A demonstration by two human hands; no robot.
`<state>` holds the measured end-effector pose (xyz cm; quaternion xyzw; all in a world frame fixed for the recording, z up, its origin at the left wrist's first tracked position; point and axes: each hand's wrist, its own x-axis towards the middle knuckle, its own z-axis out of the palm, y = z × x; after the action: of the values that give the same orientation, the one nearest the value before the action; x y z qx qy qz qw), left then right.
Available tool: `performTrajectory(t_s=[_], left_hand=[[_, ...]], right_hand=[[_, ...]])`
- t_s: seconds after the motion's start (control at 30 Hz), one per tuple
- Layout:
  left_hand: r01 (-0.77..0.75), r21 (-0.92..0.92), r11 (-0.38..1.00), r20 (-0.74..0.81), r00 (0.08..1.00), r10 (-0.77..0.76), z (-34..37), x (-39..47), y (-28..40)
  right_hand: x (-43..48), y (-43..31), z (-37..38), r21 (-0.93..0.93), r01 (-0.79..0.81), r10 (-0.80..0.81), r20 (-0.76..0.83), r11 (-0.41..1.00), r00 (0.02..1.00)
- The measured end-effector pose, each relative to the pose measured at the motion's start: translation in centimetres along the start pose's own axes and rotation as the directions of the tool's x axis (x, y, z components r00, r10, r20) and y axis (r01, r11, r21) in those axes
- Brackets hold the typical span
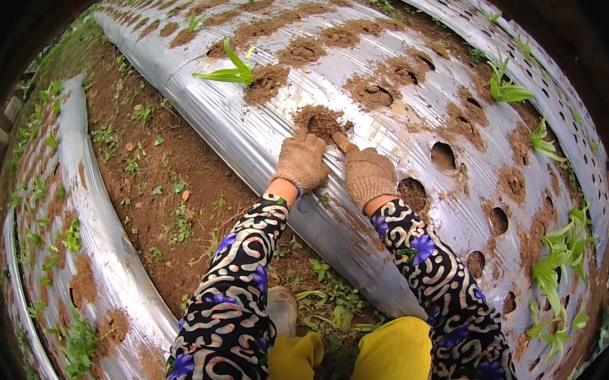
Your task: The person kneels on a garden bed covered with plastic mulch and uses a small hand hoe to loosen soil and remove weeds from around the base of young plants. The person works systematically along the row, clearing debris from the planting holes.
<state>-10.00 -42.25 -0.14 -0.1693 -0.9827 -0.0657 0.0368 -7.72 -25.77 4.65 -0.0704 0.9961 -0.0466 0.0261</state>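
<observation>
Both my hands wear brown knitted gloves and reach to one soil-filled planting hole (pixel 323 122) in the silver plastic mulch film (pixel 209 98) of a raised bed. My left hand (pixel 303 160) lies at the hole's near left edge, its fingers close together and their tips against the loose soil. On the near right side, my right hand (pixel 370 172) points its index finger into the soil, while its other fingers are curled under. I see no tool or plant in either hand; the undersides of both are hidden.
A leafy green seedling (pixel 237 68) grows just beyond the hole. Open holes (pixel 443 156) lie right of my right hand, and uprooted-looking or leaning plants (pixel 560 254) are farther right. A weedy soil path (pixel 167 169) separates this bed from another film-covered bed (pixel 102 207). My boot (pixel 282 307) is below.
</observation>
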Motion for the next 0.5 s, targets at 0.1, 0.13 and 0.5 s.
performTrajectory(t_s=[0.1,0.13,0.5], left_hand=[[0.033,-0.019,0.999,0.027,0.999,-0.032,-0.5,0.1,0.7],[0.036,-0.027,0.999,0.046,0.998,-0.035,-0.7,0.1,0.8],[0.025,-0.067,0.997,0.011,1.000,-0.024,0.2,-0.5,-0.1]], right_hand=[[-1.7,1.8,0.8,0.046,-0.035,0.035,0.002,0.998,0.999],[-2.4,2.1,1.0,0.058,-0.095,0.092,0.064,0.994,0.994],[-2.2,7.2,-2.5,0.377,-0.008,-0.067,0.184,0.926,0.981]])
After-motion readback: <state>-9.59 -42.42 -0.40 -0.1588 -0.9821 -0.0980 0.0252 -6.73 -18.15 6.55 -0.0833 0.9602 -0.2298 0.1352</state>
